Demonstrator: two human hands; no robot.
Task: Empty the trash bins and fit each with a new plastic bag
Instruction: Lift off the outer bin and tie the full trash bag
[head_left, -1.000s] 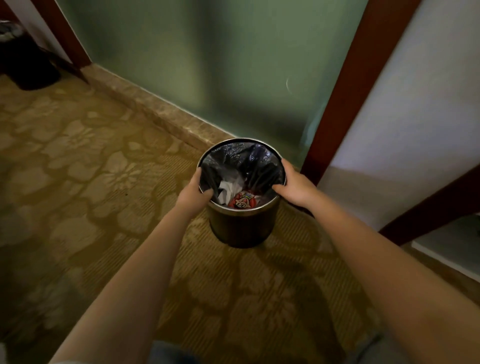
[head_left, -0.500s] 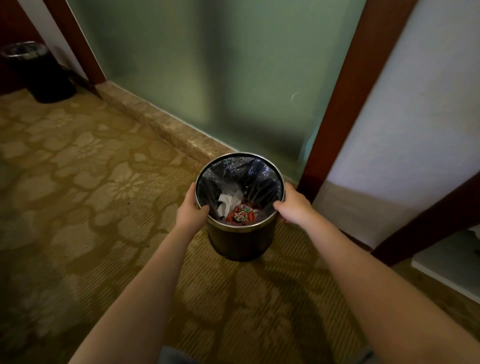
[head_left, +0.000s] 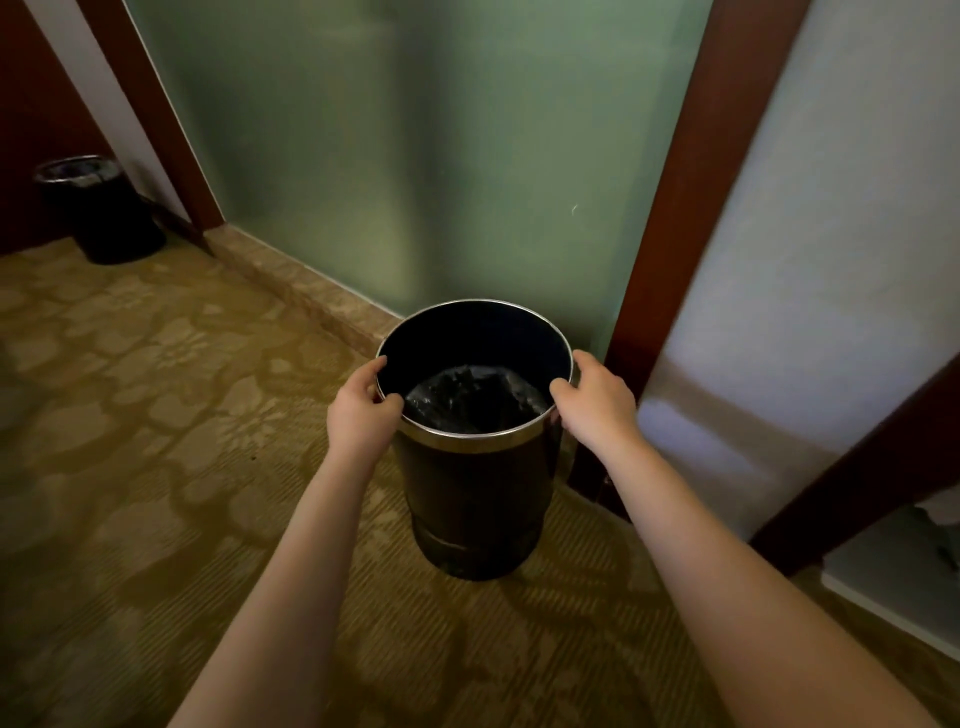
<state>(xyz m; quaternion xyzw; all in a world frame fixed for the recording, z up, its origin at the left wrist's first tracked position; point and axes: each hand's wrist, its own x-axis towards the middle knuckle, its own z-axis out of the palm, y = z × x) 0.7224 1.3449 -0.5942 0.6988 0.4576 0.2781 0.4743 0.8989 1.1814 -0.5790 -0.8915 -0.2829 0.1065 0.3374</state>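
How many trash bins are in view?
2. The near bin at centre, rim held by the left hand and right hand; the far bin at upper left.

Floor: carpet (head_left: 130, 467), gold floral pattern.
On it: bin (head_left: 478, 499) upright beside glass panel (head_left: 415, 156); second bin (head_left: 111, 223) upright, well apart, far left.

The bin (head_left: 478, 493) is a dark, round cylinder with a shiny metal rim (head_left: 467, 439). It stands upright on the carpet (head_left: 156, 467) at centre, just beside the glass panel (head_left: 415, 156). A ridge rings its wall near the base. A crumpled black bag (head_left: 475, 397) shows low inside. The left hand (head_left: 358, 410) and right hand (head_left: 592, 400) grip the rim on opposite sides. A second bin (head_left: 104, 218), dark and lined, stands far left.
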